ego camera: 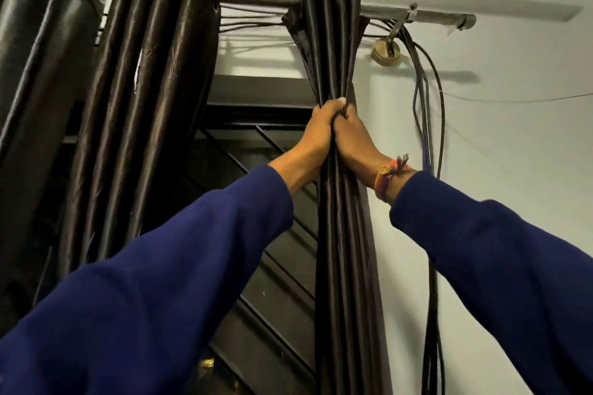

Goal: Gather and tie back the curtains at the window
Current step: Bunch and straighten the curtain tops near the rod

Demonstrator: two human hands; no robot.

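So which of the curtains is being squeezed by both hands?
The right curtain, nearest the wall cables; the left hand and right hand clamp it.

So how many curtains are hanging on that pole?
3: one at far left, one left of middle, one bunched in both hands. More may hide off-frame.

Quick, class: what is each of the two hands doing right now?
Left hand: closed around the gathered right curtain.
Right hand: closed on the same curtain, pressed against the left hand.
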